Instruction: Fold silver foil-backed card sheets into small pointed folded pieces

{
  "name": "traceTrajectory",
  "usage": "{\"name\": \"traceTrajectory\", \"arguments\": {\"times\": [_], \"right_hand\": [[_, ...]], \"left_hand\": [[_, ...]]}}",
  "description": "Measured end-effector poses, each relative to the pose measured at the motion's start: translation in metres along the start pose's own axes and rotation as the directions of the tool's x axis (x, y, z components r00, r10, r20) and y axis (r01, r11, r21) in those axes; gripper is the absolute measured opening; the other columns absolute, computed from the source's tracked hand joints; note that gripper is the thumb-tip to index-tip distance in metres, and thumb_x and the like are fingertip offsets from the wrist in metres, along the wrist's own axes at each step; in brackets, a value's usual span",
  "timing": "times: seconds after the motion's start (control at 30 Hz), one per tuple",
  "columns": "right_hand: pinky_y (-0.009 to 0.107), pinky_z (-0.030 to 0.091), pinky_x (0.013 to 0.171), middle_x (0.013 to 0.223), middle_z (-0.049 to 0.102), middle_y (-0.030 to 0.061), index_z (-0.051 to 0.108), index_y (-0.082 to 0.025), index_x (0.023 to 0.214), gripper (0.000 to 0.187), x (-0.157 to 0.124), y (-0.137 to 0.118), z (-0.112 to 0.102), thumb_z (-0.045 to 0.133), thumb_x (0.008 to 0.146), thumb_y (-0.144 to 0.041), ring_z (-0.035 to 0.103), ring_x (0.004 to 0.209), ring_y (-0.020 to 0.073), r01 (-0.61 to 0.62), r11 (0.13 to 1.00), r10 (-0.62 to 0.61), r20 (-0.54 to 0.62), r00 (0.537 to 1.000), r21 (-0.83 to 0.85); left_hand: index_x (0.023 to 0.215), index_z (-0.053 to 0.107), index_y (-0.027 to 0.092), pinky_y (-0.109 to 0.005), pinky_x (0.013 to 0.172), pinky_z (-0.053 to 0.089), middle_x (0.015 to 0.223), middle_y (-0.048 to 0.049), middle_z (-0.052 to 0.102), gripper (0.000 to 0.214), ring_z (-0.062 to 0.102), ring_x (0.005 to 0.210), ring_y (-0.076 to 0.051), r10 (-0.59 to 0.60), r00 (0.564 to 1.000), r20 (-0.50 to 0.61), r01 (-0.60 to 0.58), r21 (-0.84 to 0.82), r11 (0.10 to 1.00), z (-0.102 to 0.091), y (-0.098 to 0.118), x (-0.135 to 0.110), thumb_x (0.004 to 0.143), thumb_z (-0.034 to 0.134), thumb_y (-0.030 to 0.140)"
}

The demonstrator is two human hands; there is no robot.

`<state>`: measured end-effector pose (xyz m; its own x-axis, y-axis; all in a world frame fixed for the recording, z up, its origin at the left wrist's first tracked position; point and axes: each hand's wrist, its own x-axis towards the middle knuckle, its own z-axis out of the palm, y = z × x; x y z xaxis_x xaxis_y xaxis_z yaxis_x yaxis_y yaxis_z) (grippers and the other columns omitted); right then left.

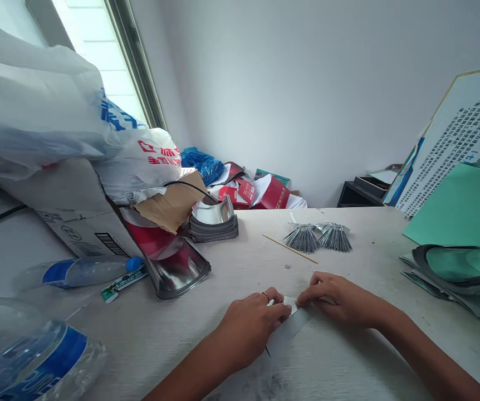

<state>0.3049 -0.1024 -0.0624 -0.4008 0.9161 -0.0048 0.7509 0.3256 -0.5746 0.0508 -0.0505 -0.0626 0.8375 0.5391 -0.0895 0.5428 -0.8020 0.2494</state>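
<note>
My left hand [251, 328], with a ring on one finger, is closed with its fingertips on a small pale, translucent sheet [292, 324] on the table. A thin dark pointed piece [268, 352] pokes out below that hand; what it belongs to is hidden. On the sheet's upper right edge, my right hand [338, 299] pinches with thumb and forefinger. Beyond the hands lie two fan-shaped bundles of thin metal pins [302, 239], side by side. A thin wooden stick [290, 248] lies slanted just in front of them.
Shiny curved sheets [179, 267] and a stack of dark-edged pieces [214, 227] stand left. Nearby are a cardboard box [85, 223], plastic bags [35, 106], bottles [93, 273] and a toothpaste-like box [123, 284]. Green sheets [461, 206] and a dark-rimmed curved piece [457, 267] occupy the right.
</note>
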Motion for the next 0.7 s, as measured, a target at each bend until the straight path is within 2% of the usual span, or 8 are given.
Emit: {"name": "traceTrajectory", "arguments": {"times": [0.17, 0.27, 0.5, 0.6, 0.7], "right_hand": [[0.035, 0.047, 0.085, 0.096, 0.067, 0.0028, 0.074, -0.036, 0.109, 0.04, -0.002, 0.002, 0.0, 0.053, 0.087, -0.011, 0.06, 0.095, 0.0212, -0.068, 0.998, 0.068, 0.021, 0.997, -0.018], [0.037, 0.047, 0.084, 0.094, 0.068, 0.0041, 0.075, -0.032, 0.107, 0.038, -0.004, 0.003, -0.002, 0.053, 0.086, -0.01, 0.06, 0.093, 0.0222, -0.071, 0.997, 0.071, 0.005, 0.997, -0.013], [0.037, 0.049, 0.082, 0.09, 0.067, 0.0059, 0.076, -0.025, 0.101, 0.026, -0.008, 0.016, -0.004, 0.053, 0.091, -0.019, 0.061, 0.089, 0.022, -0.004, 1.0, 0.005, -0.042, 0.999, 0.03], [0.036, 0.048, 0.082, 0.09, 0.066, 0.0059, 0.075, -0.023, 0.099, 0.022, -0.004, 0.017, 0.006, 0.054, 0.092, -0.02, 0.061, 0.086, 0.0204, 0.035, 0.999, -0.031, -0.127, 0.991, 0.026], [0.034, 0.048, 0.077, 0.088, 0.067, 0.0069, 0.072, -0.02, 0.099, 0.022, 0.003, 0.012, 0.022, 0.051, 0.092, -0.016, 0.059, 0.085, 0.0209, 0.112, 0.993, -0.117, -0.263, 0.958, -0.033]], "left_hand": [[0.111, 0.058, 0.04, -0.029, 0.072, 0.047, 0.13, 0.007, 0.055, 0.029, 0.067, 0.092, -0.018, -0.021, 1.0, 0.022, 0.021, -0.001, 1.0, -0.002, 0.0, 0.001, 0.093, 0.047, 0.022], [0.112, 0.059, 0.04, -0.032, 0.072, 0.047, 0.132, 0.005, 0.054, 0.029, 0.068, 0.085, -0.019, -0.019, 0.999, 0.045, 0.018, 0.01, 1.0, -0.004, 0.001, 0.0, 0.093, 0.046, 0.022], [0.118, 0.058, 0.037, -0.033, 0.077, 0.047, 0.133, 0.0006, 0.052, 0.03, 0.066, 0.096, -0.02, -0.062, 0.998, 0.02, 0.062, 0.007, 0.998, -0.008, -0.004, -0.009, 0.094, 0.045, 0.024], [0.117, 0.06, 0.037, -0.032, 0.076, 0.048, 0.131, 0.0009, 0.053, 0.029, 0.067, 0.094, -0.019, -0.06, 0.998, 0.001, 0.06, 0.014, 0.998, -0.009, -0.005, -0.01, 0.094, 0.047, 0.025], [0.11, 0.063, 0.033, -0.03, 0.073, 0.048, 0.125, 0.0, 0.056, 0.023, 0.067, 0.087, -0.018, -0.032, 0.999, -0.015, 0.033, 0.04, 0.999, -0.011, -0.003, -0.009, 0.093, 0.049, 0.027]]}}
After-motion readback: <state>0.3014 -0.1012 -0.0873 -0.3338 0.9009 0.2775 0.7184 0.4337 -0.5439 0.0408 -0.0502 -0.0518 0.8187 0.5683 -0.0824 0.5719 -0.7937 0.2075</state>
